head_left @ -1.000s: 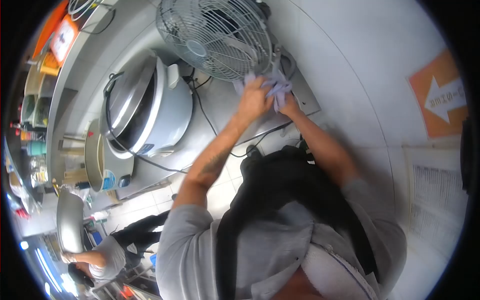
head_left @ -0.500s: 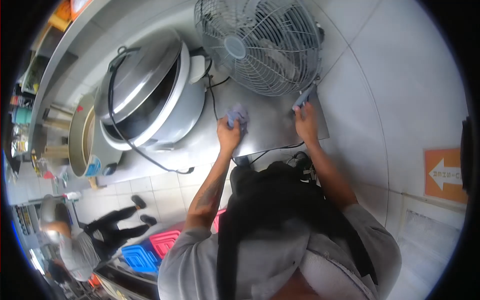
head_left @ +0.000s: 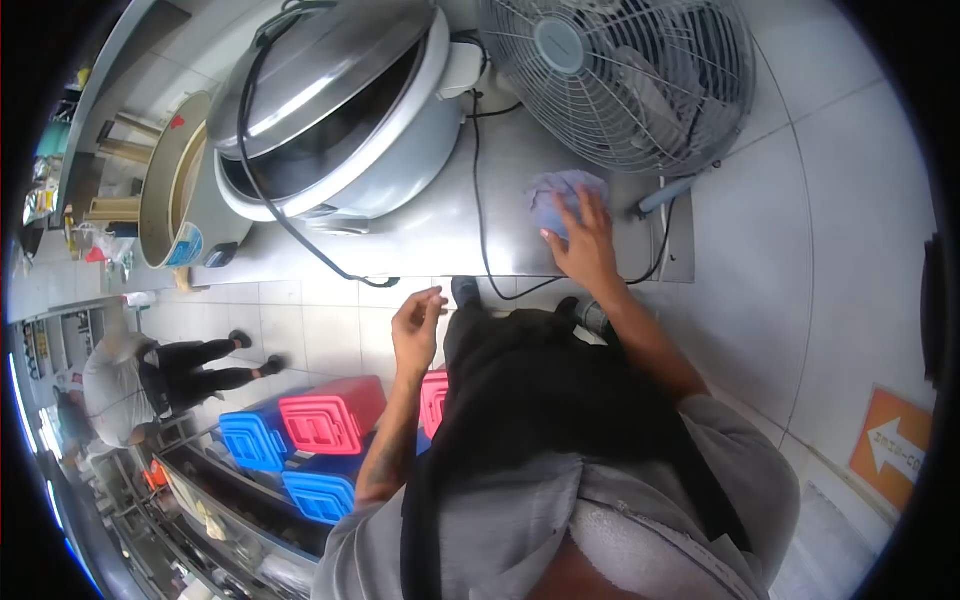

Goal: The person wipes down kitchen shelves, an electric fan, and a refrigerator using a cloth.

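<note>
Since the earlier frame, the right hand point(head_left: 588, 240) has left the blue-grey tube point(head_left: 666, 195) of the round, grey wire-caged fan point(head_left: 620, 85) and now lies on the crumpled pale-purple cloth point(head_left: 555, 198), fingers spread apart. That cloth sits on the bare steel table point(head_left: 400, 245), just to the near side of the fan. Withdrawn from it, the left hand point(head_left: 418, 325) is off the near edge, loosely curled, holding nothing visible; whether its fingertips meet, I cannot tell.
</note>
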`<act>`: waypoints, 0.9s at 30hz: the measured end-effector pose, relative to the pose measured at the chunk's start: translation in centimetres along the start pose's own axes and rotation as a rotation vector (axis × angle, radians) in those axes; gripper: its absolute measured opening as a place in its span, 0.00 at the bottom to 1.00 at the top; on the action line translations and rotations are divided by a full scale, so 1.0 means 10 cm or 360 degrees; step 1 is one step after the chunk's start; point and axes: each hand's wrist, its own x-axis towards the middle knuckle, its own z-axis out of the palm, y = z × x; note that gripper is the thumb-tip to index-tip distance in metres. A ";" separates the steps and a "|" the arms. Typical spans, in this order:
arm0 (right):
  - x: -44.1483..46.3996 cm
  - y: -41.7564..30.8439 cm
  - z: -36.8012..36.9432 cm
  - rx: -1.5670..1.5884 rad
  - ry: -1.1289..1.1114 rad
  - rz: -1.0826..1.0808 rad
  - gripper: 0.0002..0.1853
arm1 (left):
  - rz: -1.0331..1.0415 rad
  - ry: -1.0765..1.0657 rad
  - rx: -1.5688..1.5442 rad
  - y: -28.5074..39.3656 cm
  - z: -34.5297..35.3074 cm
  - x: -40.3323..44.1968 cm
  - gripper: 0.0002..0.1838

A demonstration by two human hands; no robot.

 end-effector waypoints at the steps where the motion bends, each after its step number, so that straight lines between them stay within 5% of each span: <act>1: 0.06 0.08 0.24 -0.0093 -0.0158 -0.0262 0.27 | -0.0006 0.0000 -0.0009 -0.04 -0.07 -0.01 0.15; 2: 0.16 0.14 0.45 -0.0189 -0.0318 -0.0517 0.27 | -0.0053 -0.0001 -0.0088 -0.08 -0.13 0.00 0.14; 4: 0.80 0.16 0.83 -0.0214 -0.0173 -0.0468 0.22 | -0.0040 -0.0059 -0.0216 -0.12 -0.20 0.14 0.13; 6: 1.36 -0.19 0.95 -0.0107 -0.0175 -0.0093 0.18 | -0.0040 -0.0174 -0.0236 -0.08 -0.30 0.31 0.13; 8: 1.27 -0.33 1.23 0.0220 -0.0318 0.0049 0.17 | 0.0054 -0.0336 -0.0099 -0.09 -0.45 0.47 0.13; 9: 0.93 -0.32 1.39 0.0274 -0.0177 -0.0232 0.19 | 0.0098 -0.0394 -0.0140 -0.02 -0.56 0.53 0.12; 10: 0.48 -0.35 1.30 0.0138 -0.0105 -0.0467 0.21 | 0.0146 -0.0431 -0.0091 -0.06 -0.67 0.61 0.11; 12: -0.24 -0.24 0.91 0.0307 -0.0357 -0.0306 0.27 | 0.0242 -0.0691 -0.0183 0.01 -0.83 0.78 0.12; 13: -0.40 -0.39 0.38 -0.0065 -0.0424 -0.0294 0.27 | 0.0153 -0.0890 -0.0132 -0.02 -0.90 0.86 0.13; 15: -0.68 -0.16 -0.01 0.0057 -0.0567 0.0323 0.24 | 0.0118 -0.1259 -0.0128 0.02 -0.74 0.93 0.13; 16: -0.70 -0.25 -0.27 -0.0001 -0.0487 0.0349 0.24 | 0.0083 -0.1484 -0.0318 0.01 -0.55 0.97 0.13; 18: -0.38 -0.60 -0.91 0.0530 -0.0420 0.0900 0.16 | 0.0312 -0.1735 -0.0131 0.27 -0.15 1.05 0.14; 19: -0.19 -0.74 -1.16 0.0467 -0.0339 0.0837 0.16 | 0.0326 -0.1655 -0.0286 0.34 0.10 1.01 0.15; 21: -0.27 -1.04 -1.40 0.1179 -0.0118 0.0768 0.14 | 0.0895 -0.1158 -0.0296 0.51 0.50 0.89 0.16; 22: -0.32 -1.02 -1.44 0.1062 0.0040 0.0795 0.16 | 0.1067 -0.0984 -0.0289 0.55 0.61 0.86 0.16; 24: -0.53 -1.03 -1.52 0.0835 0.0443 0.0891 0.18 | 0.0501 -0.1654 -0.0311 0.70 0.78 0.98 0.19; 25: -0.47 -1.07 -1.56 0.0625 0.0789 0.1004 0.19 | 0.0536 -0.1669 -0.0317 0.92 0.78 1.04 0.19; 27: -0.68 -1.25 -1.38 0.1467 0.1173 0.1346 0.26 | 0.0935 -0.1282 -0.0227 1.43 0.80 0.76 0.19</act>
